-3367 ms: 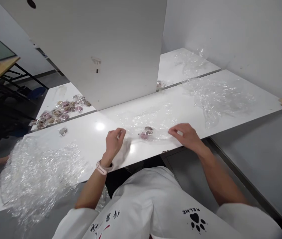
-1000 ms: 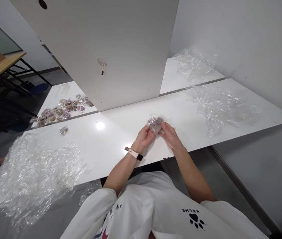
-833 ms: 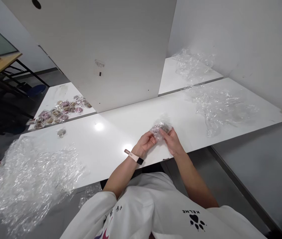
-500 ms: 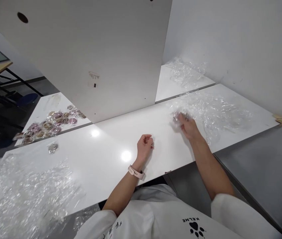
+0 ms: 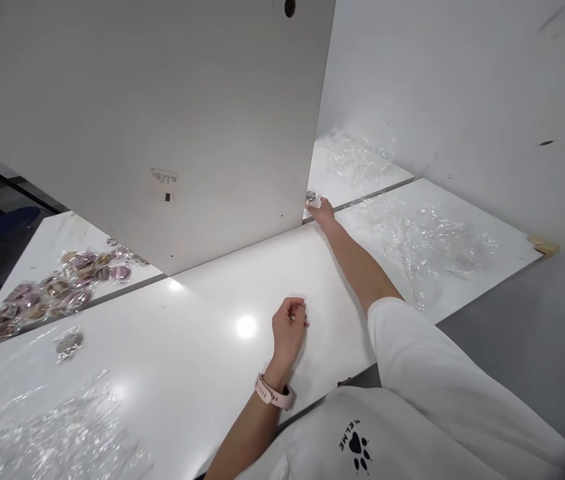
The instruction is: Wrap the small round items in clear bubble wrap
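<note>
My left hand (image 5: 290, 328), with a pink watch band at its wrist, rests on the white table (image 5: 222, 287). Its fingers are loosely curled, and nothing shows in them. My right hand (image 5: 321, 211) reaches across to the back table, beside the lower edge of the upright panel. At its fingertips is a small clear-wrapped packet (image 5: 311, 197) with dark contents, partly hidden by the panel; the fingers seem closed about it. A single wrapped round piece (image 5: 69, 344) lies on the left part of the front table.
A large white panel (image 5: 222, 133) stands between the front and back tables. Crumpled clear wrappers (image 5: 432, 237) lie at right, more wrappers (image 5: 357, 157) behind, and a heap of clear film (image 5: 57, 433) front left. Several purple and brown wrapped pieces (image 5: 57, 287) lie back left.
My right hand has moved forward and left, from beside the right-hand wrappers to the back table, with a wrapped packet at its fingers. My left hand keeps its curled pose. The view has shifted.
</note>
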Available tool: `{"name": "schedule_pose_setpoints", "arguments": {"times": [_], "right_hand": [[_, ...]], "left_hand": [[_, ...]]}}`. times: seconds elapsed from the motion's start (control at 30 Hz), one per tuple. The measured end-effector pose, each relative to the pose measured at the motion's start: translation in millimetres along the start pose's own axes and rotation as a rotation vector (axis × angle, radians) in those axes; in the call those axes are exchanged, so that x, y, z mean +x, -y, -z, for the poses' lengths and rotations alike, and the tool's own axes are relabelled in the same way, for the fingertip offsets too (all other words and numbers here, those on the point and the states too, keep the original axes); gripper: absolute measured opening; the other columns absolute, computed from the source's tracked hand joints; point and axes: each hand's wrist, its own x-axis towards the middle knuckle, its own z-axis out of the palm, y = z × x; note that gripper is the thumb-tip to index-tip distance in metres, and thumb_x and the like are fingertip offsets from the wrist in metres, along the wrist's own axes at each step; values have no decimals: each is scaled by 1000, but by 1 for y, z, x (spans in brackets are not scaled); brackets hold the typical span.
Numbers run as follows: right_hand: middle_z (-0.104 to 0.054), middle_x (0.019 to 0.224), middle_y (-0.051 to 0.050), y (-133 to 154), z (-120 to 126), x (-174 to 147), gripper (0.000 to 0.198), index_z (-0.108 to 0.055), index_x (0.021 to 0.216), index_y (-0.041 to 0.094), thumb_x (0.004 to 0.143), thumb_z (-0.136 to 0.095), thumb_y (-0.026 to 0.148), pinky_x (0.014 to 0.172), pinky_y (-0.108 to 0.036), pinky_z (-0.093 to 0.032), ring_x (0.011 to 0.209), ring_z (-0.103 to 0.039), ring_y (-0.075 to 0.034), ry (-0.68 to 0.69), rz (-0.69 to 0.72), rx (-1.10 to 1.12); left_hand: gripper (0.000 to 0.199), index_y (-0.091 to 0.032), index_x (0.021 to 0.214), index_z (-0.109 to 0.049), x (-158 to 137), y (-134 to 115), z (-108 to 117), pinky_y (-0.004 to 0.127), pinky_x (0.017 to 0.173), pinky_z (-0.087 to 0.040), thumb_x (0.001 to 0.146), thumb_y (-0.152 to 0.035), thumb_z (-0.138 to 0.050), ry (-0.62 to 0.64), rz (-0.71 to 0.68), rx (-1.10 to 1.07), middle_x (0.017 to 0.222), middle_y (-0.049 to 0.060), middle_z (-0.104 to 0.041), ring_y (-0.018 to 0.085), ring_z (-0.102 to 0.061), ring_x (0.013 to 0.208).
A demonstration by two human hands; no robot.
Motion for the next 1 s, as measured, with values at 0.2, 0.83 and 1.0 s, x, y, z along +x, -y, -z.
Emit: {"name": "schedule_pose_setpoints", "arguments": {"times": [0.2, 0.83, 1.0], "right_hand": [[-45, 142, -19, -40, 133, -61, 43, -57, 133, 20, 92, -45, 14, 105, -57, -28, 132, -35, -33, -523, 196, -543], [-67, 111, -6, 114, 203, -232, 24, -61, 76, 23, 88, -68, 43, 109, -55, -30, 118, -55, -28, 110, 1045, -394], [-68, 110, -4, 66, 130, -333, 28, -59, 65, 30, 77, -75, 50, 106, -56, -41, 118, -55, -30, 353, 838, 30]], "left_hand": [[12, -21, 90, -66, 0, 3, -1, 26, 63, -52, 83, -25, -59, -2, -50, 83, 81, 2, -64, 12, -58, 66], [35, -17, 101, -69, -11, -32, 41, 33, 86, -55, 82, -46, -69, 166, 79, -420, 108, 10, -69, 16, -66, 91], [62, -17, 121, -61, -37, -46, 69, 44, 88, -56, 87, -69, -55, 359, 307, -658, 111, 15, -68, 26, -68, 102]]}}
